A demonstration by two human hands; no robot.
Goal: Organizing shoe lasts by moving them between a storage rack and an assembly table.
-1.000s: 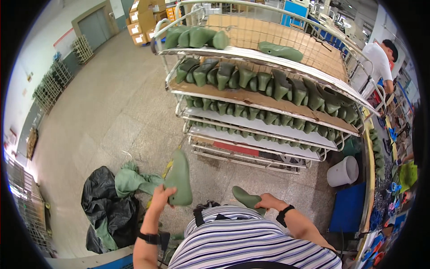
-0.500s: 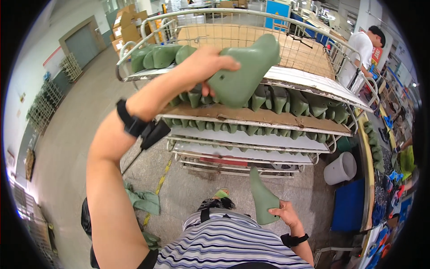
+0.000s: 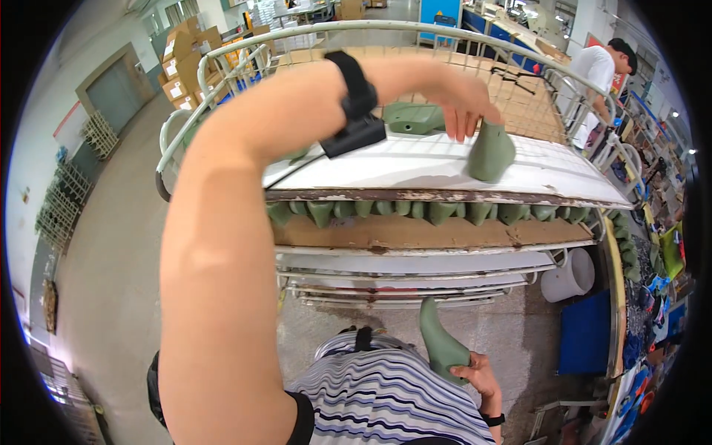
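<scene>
Here, hands (image 3: pixel 461 95) (image 3: pixel 483 376): left at upright green last (image 3: pixel 489 157), grip unclear; right around another last (image 3: pixel 440 347), narrow end forward.

Left hand (image 3: pixel 458 95) far forward

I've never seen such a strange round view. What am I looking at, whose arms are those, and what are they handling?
There is no machine here: these are a person's bare hands. The pictures come from a wide fisheye camera on that person's head, looking down, so straight edges bend. The long arm across the view ends in the left hand, its fingers at the top of an upright green form at the rack's white upper shelf; blur hides whether it grips. A second green form lies on that shelf, to the left. Near the striped shirt, the right hand holds a third green form. More green pieces line the shelf below.
</scene>
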